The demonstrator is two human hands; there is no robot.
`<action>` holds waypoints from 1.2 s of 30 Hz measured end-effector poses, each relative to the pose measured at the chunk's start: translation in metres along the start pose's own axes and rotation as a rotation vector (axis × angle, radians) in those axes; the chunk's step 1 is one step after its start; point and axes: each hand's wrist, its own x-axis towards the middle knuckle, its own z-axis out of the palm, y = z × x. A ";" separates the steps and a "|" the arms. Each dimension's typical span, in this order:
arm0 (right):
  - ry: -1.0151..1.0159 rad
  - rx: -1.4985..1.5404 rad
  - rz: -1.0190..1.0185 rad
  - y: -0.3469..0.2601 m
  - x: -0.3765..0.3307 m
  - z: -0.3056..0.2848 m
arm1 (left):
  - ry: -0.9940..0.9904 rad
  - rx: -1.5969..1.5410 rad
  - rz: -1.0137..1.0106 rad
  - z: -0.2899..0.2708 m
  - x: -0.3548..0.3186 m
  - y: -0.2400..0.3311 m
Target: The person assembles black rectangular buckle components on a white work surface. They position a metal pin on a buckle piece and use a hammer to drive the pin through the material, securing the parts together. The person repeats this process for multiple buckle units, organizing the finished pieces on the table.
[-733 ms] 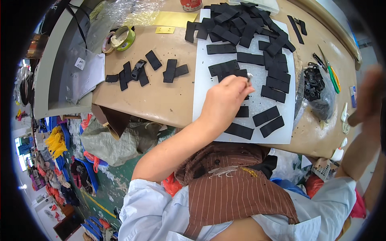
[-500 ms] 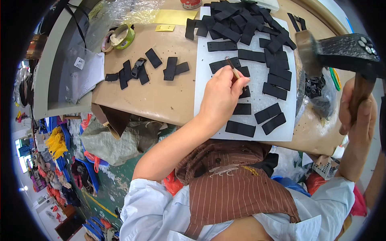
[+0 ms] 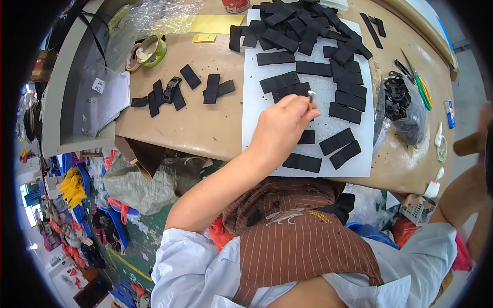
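Left hand (image 3: 281,128) pinches a small metal punch (image 3: 311,95) upright between its fingers on a black strap piece (image 3: 287,90) lying on the white board (image 3: 308,102); punch looks rigid and slim, best held mid-shaft; right hand (image 3: 480,138), at frame edge, grips a wooden handle (image 3: 467,146).

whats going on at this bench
A person works over a white cutting board strewn with black strap pieces. The left hand pinches a small metal punch upright on a strap near the board's middle. The right hand is at the picture's right edge, gripping a wooden handle; its head is out of view. More strap pieces lie on the brown table.
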 end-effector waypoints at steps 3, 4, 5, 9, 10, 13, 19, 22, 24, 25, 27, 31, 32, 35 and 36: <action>-0.278 -0.144 -0.007 0.009 -0.007 0.057 | 0.069 0.135 0.017 -0.002 -0.011 -0.001; -0.226 0.070 0.178 0.005 -0.013 0.060 | 0.105 0.151 -0.003 -0.003 -0.009 -0.001; -0.080 0.294 0.362 0.003 -0.029 0.059 | 0.149 0.164 -0.034 -0.001 -0.011 0.000; 0.080 0.572 0.540 -0.007 -0.035 0.031 | 0.143 -0.687 -0.512 -0.029 0.011 0.013; 0.043 0.554 0.561 0.003 -0.042 0.041 | 0.186 -0.688 -0.490 -0.045 0.003 0.014; 0.017 0.373 0.633 0.000 -0.057 0.052 | 0.180 -0.651 -0.497 -0.071 -0.014 0.026; -0.067 0.429 0.666 -0.007 -0.049 0.073 | -0.009 -0.409 -0.533 -0.059 -0.043 0.022; -0.135 0.401 0.524 -0.007 -0.044 0.077 | -0.024 -0.327 -0.512 -0.053 -0.047 0.013; -0.141 0.401 0.508 -0.009 -0.043 0.077 | 0.001 -0.257 -0.463 -0.047 -0.051 0.006; -0.142 0.401 0.502 -0.010 -0.044 0.077 | 0.011 -0.223 -0.437 -0.045 -0.052 0.005; -0.134 0.404 0.542 -0.011 -0.045 0.078 | 0.046 -0.223 -0.413 -0.043 -0.052 0.007; -0.153 0.402 0.581 -0.008 -0.050 0.077 | 0.055 -0.228 -0.401 -0.041 -0.051 0.006; -0.131 0.403 0.587 -0.008 -0.050 0.078 | 0.058 -0.230 -0.406 -0.041 -0.051 0.006; -0.044 0.395 0.615 -0.010 -0.049 0.078 | 0.060 -0.238 -0.423 -0.041 -0.052 0.005; -0.001 0.386 0.632 -0.010 -0.049 0.075 | 0.058 -0.240 -0.432 -0.042 -0.052 0.006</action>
